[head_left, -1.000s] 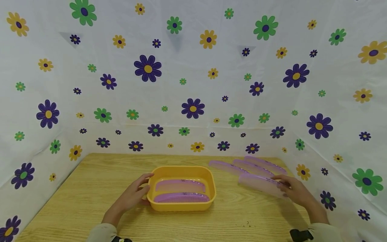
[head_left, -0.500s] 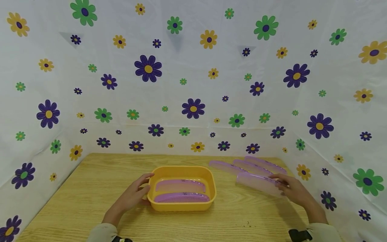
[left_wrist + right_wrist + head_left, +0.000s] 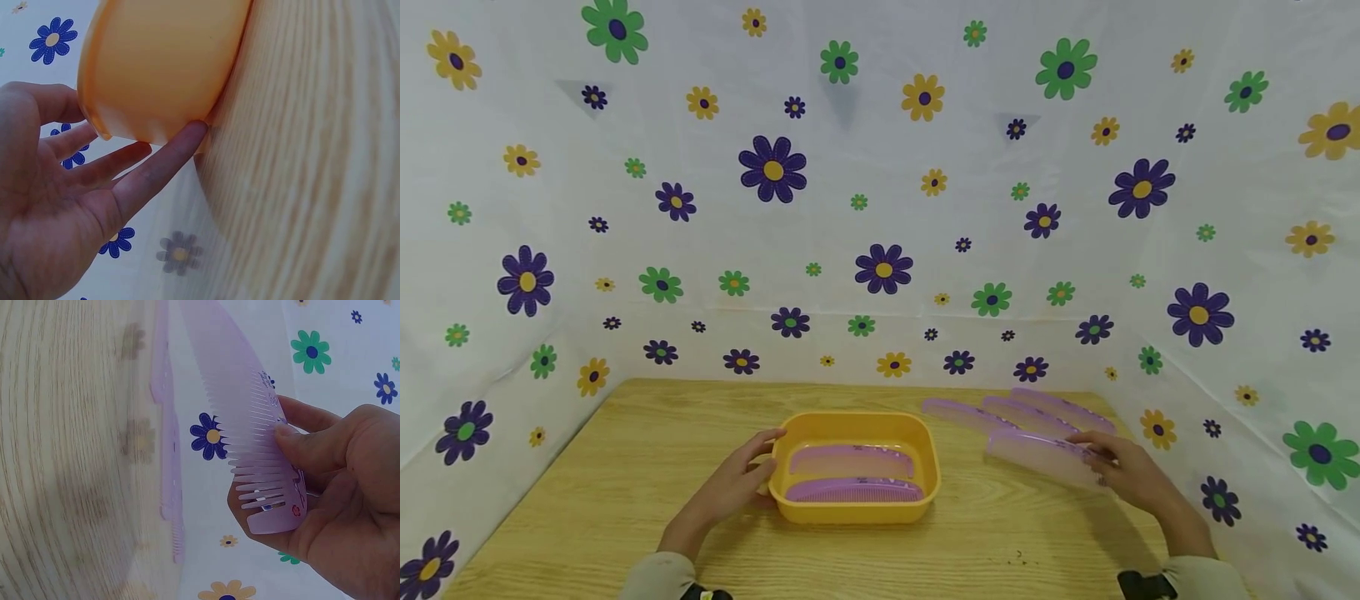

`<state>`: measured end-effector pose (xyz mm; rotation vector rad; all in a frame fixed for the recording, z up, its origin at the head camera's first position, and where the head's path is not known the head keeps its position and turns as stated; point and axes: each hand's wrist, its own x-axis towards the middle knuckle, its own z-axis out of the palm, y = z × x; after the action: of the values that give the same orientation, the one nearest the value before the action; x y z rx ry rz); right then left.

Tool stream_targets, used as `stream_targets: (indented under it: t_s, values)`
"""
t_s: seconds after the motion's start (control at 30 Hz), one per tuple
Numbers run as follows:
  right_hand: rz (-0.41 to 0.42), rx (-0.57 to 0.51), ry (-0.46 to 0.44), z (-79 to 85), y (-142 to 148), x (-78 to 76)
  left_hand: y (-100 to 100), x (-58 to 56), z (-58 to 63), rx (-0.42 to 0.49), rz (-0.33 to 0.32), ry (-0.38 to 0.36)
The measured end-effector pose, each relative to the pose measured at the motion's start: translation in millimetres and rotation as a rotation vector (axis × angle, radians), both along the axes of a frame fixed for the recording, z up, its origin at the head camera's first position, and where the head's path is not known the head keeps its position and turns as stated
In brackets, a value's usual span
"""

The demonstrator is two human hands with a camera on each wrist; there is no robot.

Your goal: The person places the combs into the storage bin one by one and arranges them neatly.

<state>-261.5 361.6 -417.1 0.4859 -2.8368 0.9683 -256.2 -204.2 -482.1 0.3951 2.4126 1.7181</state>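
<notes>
My right hand (image 3: 1123, 471) pinches a translucent lilac comb (image 3: 1037, 454) by its right end, over the right side of the table. In the right wrist view, the thumb lies on the comb's printed spine (image 3: 273, 403), and the teeth face away from the palm. My left hand (image 3: 737, 479) grips the left end of a yellow plastic tub (image 3: 855, 514). The left wrist view has its fingers (image 3: 165, 165) against the tub's outer wall (image 3: 162, 69), with one fingertip hidden behind the rim. Two purple combs lie inside the tub, a paler one (image 3: 850, 461) behind a darker one (image 3: 853, 490).
Several more lilac combs (image 3: 958, 412) lie fanned out at the back right of the wood-grain table (image 3: 662, 433). White cloth walls (image 3: 820, 233) printed with flowers enclose the back and both sides. A few dark specks (image 3: 1018, 556) mark the table at front right.
My right hand has shifted slightly left with the comb. The left hand stays on the tub, and the head view has turned a little.
</notes>
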Motion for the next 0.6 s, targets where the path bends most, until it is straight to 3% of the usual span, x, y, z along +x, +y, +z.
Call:
stream_targets:
  t_s: [0.6]
  values:
    - [0.032,-0.015,0.022,5.8,-18,-2.2,0,0.8,1.2,-0.016,0.004,0.004]
